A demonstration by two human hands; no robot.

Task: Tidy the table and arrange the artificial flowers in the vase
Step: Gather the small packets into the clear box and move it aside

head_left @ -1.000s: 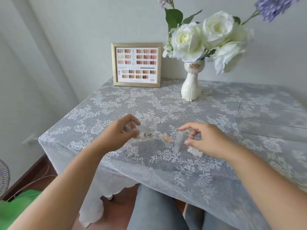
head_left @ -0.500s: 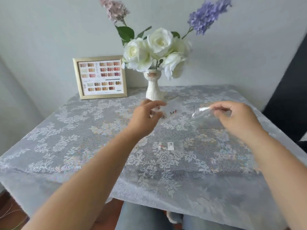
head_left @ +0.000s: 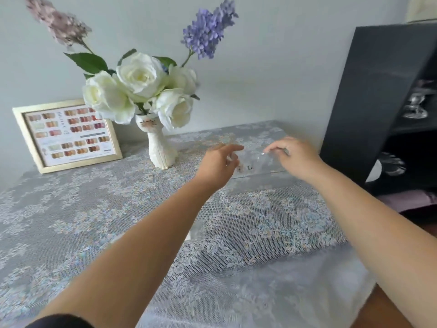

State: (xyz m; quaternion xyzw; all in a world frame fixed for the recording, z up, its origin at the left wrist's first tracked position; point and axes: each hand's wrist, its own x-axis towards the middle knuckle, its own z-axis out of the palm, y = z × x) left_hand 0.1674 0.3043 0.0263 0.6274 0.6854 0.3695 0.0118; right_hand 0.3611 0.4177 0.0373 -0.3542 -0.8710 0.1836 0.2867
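Note:
A white cat-shaped vase [head_left: 161, 147] stands at the back of the lace-covered table [head_left: 94, 209]. It holds white roses [head_left: 142, 84], a purple flower spike [head_left: 209, 27] and a pink one [head_left: 59, 24]. My left hand [head_left: 216, 165] and my right hand [head_left: 294, 157] are stretched out over the far right part of the table, right of the vase. Each pinches a small clear plastic packet [head_left: 251, 165]. The packets are blurred, low over the cloth between the hands, and small coloured bits show inside the left one.
A gold picture frame [head_left: 68, 136] with colour swatches leans on the wall left of the vase. A tall black shelf unit [head_left: 378, 102] with silvery ornaments stands close to the table's right edge. A fold line crosses the cloth under my hands.
Both hands have carried the clear packets away from the near middle of the table to its far right part. The view has swung right, bringing the black shelf into sight.

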